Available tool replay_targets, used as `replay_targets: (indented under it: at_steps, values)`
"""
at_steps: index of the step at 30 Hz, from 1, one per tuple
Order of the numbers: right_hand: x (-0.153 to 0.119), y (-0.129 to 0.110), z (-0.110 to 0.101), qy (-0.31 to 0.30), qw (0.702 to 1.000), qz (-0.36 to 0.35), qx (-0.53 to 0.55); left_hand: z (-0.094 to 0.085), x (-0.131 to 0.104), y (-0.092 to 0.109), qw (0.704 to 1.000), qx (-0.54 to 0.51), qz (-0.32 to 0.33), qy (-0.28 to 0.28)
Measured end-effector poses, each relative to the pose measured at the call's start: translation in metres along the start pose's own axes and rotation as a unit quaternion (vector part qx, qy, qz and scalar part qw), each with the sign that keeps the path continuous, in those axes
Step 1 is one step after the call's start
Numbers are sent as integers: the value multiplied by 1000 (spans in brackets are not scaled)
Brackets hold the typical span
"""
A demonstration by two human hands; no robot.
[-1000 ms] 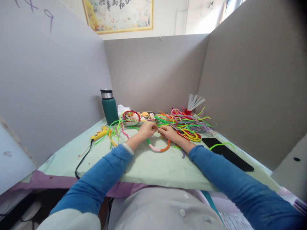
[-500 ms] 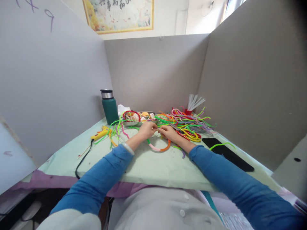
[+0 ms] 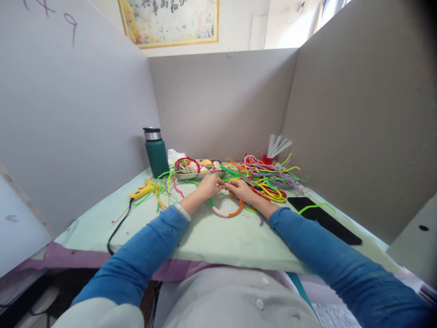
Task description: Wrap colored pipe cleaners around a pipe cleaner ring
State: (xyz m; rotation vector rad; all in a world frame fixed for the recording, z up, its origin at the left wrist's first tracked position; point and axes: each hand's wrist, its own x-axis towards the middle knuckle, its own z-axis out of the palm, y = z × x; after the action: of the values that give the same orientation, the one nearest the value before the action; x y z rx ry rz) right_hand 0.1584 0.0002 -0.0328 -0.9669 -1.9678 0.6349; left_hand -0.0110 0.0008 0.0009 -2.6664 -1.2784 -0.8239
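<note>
My left hand (image 3: 210, 186) and my right hand (image 3: 240, 189) meet fingertip to fingertip over the middle of the table. Both are closed in a pinch on a ring wrapped in pipe cleaners (image 3: 220, 212). Its lower curve shows green, pale pink and orange stretches and hangs just below my fingers. My fingers hide the upper part of the ring, so the exact spot they work on cannot be made out. Short green and purple pipe cleaner pieces (image 3: 261, 219) lie beside my right wrist.
Behind my hands are a metal tray (image 3: 180, 176) of shells and a heap of coloured pipe cleaners (image 3: 273, 175). A green bottle (image 3: 157, 157) and a yellow glue gun (image 3: 141, 192) are at left. White sticks (image 3: 277, 146) stand in a red cup; a black phone (image 3: 324, 221) lies right.
</note>
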Motion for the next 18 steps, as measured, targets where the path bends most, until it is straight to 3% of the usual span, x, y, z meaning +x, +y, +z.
replay_targets:
  at_steps: [10, 18]
  values:
    - [1, 1, 1, 5, 1000, -11, -3, 1, 0, 0, 1000, 6, 24, 0]
    - [0, 1, 1, 6, 1000, -9, 4, -5, -1, 7, 998, -26, -39, -31]
